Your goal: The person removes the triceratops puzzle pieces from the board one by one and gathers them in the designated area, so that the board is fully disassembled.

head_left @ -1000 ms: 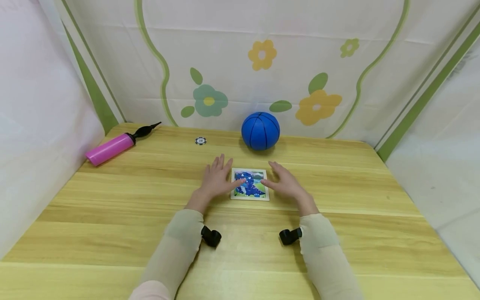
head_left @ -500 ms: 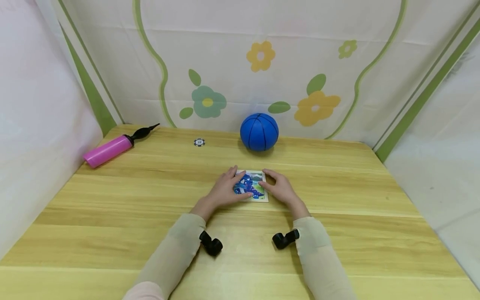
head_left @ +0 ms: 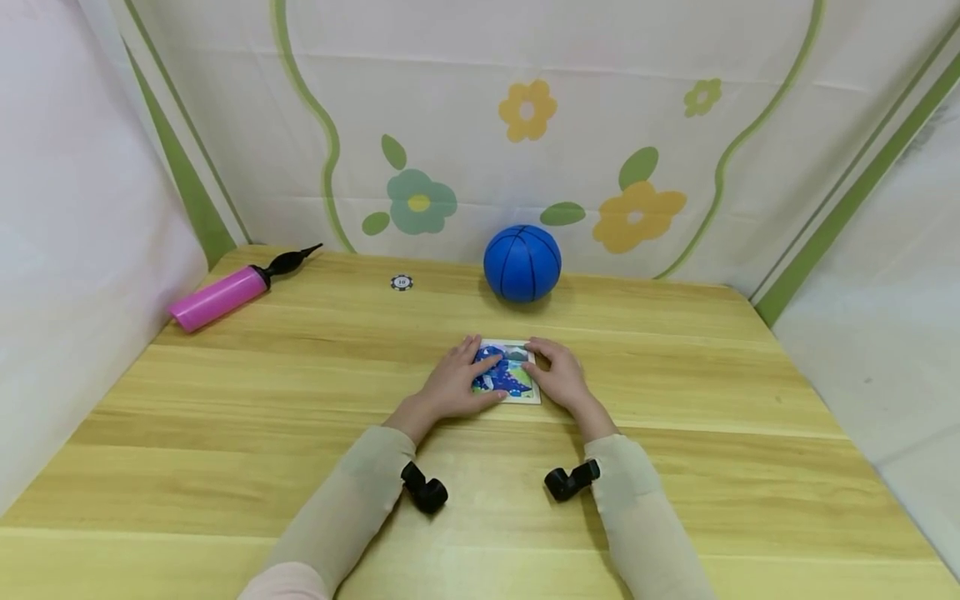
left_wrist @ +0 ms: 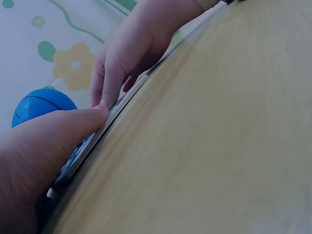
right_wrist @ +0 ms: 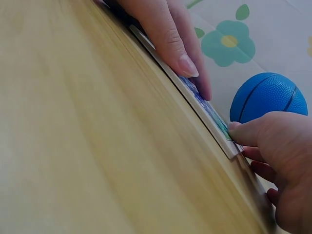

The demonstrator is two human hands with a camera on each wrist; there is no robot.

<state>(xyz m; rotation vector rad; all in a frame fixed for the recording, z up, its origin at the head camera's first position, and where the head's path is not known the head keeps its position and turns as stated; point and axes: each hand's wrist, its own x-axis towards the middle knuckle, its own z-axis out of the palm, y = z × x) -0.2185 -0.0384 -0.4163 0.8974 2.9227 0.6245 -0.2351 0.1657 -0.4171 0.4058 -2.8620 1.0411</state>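
Left hand (head_left: 456, 386) wide on picture board (head_left: 516, 382), right hand (head_left: 564, 379) round its edge; chip (head_left: 401, 282) in head view only.

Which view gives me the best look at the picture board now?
The head view: it shows the picture board face-up from above, though the left hand and right hand cover parts. Both wrist views catch it nearly edge-on: one long edge and a sliver of picture, partly hidden by the hands.

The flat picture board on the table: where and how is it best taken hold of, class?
Probably by its pale rim, pinched from the left and right sides: the board is thin, flat and squarish, its edges are straight, and no handle shows.
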